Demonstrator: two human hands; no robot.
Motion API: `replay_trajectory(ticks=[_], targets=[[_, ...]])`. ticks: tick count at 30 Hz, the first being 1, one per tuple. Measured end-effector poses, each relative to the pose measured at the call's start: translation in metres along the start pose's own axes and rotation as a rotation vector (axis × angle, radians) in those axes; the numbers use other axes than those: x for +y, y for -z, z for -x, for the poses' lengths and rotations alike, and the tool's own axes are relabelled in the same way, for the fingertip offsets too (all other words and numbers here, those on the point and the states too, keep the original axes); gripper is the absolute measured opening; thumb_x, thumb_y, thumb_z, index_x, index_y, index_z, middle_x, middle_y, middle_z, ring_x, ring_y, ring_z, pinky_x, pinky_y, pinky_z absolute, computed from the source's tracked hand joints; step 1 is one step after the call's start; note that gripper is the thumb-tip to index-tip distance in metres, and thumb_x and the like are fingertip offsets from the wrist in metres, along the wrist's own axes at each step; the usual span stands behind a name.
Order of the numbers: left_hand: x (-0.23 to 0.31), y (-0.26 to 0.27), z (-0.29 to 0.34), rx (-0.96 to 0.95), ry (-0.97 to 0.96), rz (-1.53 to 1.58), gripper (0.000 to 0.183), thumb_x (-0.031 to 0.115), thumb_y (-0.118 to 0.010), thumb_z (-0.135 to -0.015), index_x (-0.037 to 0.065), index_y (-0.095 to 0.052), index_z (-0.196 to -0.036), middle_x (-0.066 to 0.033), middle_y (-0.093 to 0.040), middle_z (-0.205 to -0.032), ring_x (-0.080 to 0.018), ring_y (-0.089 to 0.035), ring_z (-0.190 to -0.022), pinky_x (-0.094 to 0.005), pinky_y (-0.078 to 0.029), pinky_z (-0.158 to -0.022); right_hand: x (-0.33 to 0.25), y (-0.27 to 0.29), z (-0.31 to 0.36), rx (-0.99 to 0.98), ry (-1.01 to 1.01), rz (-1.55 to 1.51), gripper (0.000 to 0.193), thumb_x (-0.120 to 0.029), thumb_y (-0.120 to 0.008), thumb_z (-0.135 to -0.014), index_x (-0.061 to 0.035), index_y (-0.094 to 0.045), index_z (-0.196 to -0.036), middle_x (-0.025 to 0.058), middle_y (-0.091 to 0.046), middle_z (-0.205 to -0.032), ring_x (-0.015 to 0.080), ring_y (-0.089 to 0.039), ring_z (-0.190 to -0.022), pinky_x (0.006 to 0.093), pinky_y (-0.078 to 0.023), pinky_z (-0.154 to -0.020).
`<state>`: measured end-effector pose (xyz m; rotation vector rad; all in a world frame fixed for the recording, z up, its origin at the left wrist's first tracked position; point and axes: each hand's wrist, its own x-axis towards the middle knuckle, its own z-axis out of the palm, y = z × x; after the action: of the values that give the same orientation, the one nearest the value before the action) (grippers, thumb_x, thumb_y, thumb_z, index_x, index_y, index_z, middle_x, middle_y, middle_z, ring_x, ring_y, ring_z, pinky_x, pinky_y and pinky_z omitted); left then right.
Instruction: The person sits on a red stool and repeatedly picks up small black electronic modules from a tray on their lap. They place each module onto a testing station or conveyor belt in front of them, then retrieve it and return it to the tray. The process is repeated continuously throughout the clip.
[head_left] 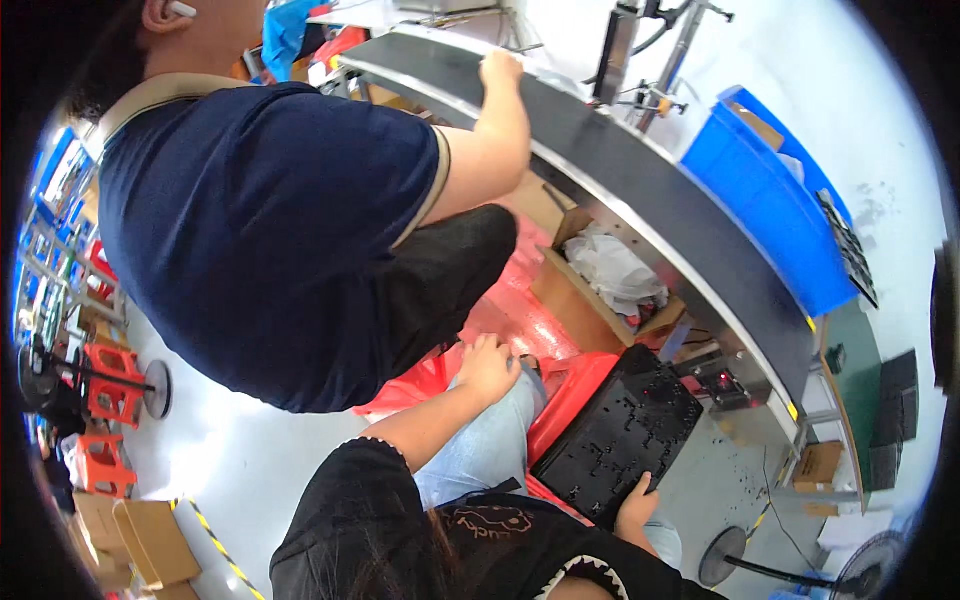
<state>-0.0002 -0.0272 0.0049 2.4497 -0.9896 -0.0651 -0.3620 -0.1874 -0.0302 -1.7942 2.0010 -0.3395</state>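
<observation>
My left hand [490,368] rests on my knee, on light blue jeans [450,455], its fingers loosely laid out with nothing in them. My right hand [637,510] grips the near right edge of a black tray [600,440], thumb on top. The tray is flat, rectangular and tilted. Small black parts or raised shapes cover its face, too small to name. It leans over red plastic sheeting [570,400] beside my legs. What lies under the tray is hidden.
A person in a navy shirt [250,230] sits at my left, one hand [500,70] at a long dark conveyor belt [690,225]. A blue bin [765,200] stands on the belt. Below is a cardboard box [580,300] with white plastic bags. Black bits lie on the floor [720,465].
</observation>
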Motion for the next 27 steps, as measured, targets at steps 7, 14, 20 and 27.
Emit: replay_trajectory(ticks=[7, 14, 20, 27], targets=[[0.069, 0.051, 0.019, -0.149, -0.095, 0.904, 0.027, 0.015, -0.063, -0.089, 0.002, -0.060, -0.113, -0.0088, -0.061, -0.093, -0.0171, -0.059, -0.081, -0.0307, -0.047, -0.072, 0.003, -0.014, -0.012, 0.063, 0.015, -0.028, 0.075, -0.058, -0.050, -0.091, 0.0134, -0.053, -0.113, 0.0345, -0.053, -0.118, 0.0479, -0.052, -0.110, 0.0504, -0.041, -0.096], [0.148, 0.258, 0.023, -0.803, -1.071, 1.889, 0.025, 0.026, -0.063, -0.092, 0.002, -0.065, -0.100, -0.0075, -0.060, -0.082, -0.0204, -0.058, -0.074, -0.0334, -0.047, -0.069, 0.004, 0.001, 0.001, 0.007, -0.042, 0.003, 0.072, -0.058, -0.051, -0.090, 0.0106, -0.054, -0.113, 0.0328, -0.053, -0.117, 0.0480, -0.052, -0.110, 0.0501, -0.042, -0.095], [0.174, 0.309, 0.031, -0.816, -1.435, 1.933, 0.011, 0.008, -0.070, -0.086, 0.010, -0.075, -0.095, -0.0074, -0.066, -0.111, -0.0230, -0.062, -0.098, -0.0363, -0.050, -0.085, -0.007, 0.003, 0.007, 0.014, -0.035, -0.003, 0.071, -0.060, -0.050, -0.090, 0.0097, -0.055, -0.107, 0.0312, -0.055, -0.113, 0.0476, -0.055, -0.105, 0.0506, -0.043, -0.093], [0.199, 0.297, 0.027, -0.943, -1.463, 1.939, 0.013, 0.009, -0.071, -0.086, 0.001, -0.073, -0.096, -0.0131, -0.066, -0.108, -0.0302, -0.065, -0.100, -0.0424, -0.054, -0.084, -0.009, 0.002, 0.009, 0.029, -0.044, -0.008, 0.070, -0.061, -0.050, -0.088, 0.0066, -0.056, -0.106, 0.0285, -0.056, -0.110, 0.0457, -0.056, -0.103, 0.0513, -0.044, -0.090]])
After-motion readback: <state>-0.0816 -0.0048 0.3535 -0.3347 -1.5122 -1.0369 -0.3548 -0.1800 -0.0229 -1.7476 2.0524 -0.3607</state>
